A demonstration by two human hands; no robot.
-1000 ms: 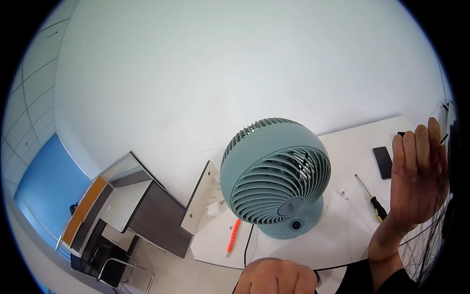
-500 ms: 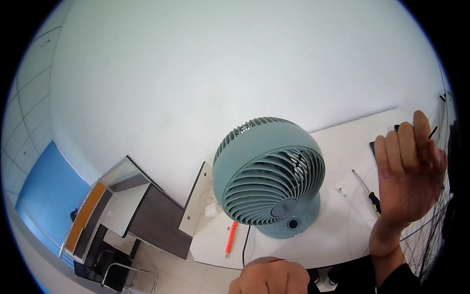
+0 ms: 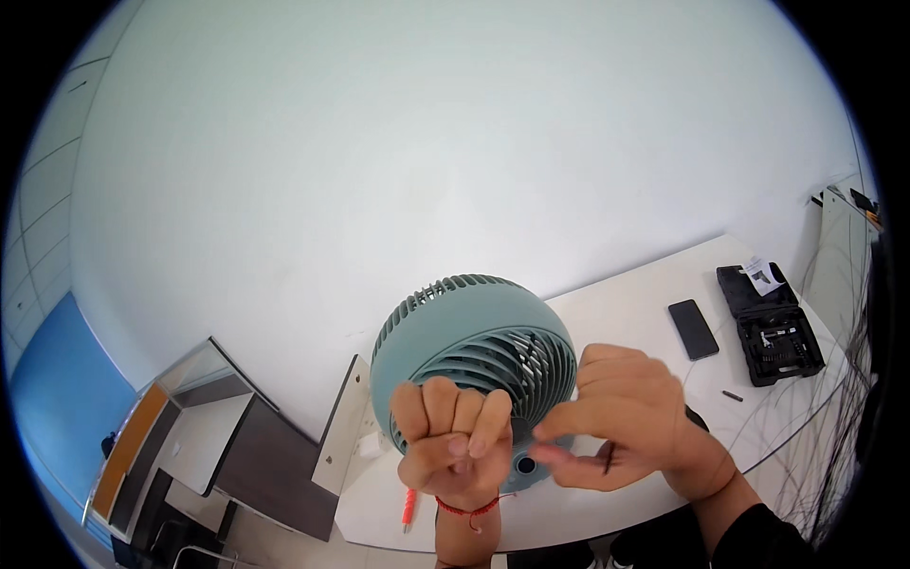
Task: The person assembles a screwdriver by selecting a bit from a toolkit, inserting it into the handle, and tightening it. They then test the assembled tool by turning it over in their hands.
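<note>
A teal desk fan [image 3: 464,327] stands on the white table, its grille partly hidden behind both hands. My left hand [image 3: 455,441], with a red string bracelet [image 3: 466,510] at the wrist, is held palm up in front of the fan. Its fingers are curled in, and whatever they hold is too small to make out. Close to its right, my right hand [image 3: 621,417] is bent with thumb and forefinger tips near each other. A small thin dark rod [image 3: 609,460] shows among its fingers.
On the right of the table [image 3: 645,284] lie a black phone [image 3: 694,329], an open black tool case [image 3: 779,343] with a paper slip, and a short dark piece [image 3: 732,395]. An orange-red stick [image 3: 409,506] lies left of the fan. Cables hang at the far right.
My right hand has come left from the table's right side to beside my left hand. My left hand has risen and turned palm up. The view has shifted, bringing the phone and case into sight.
</note>
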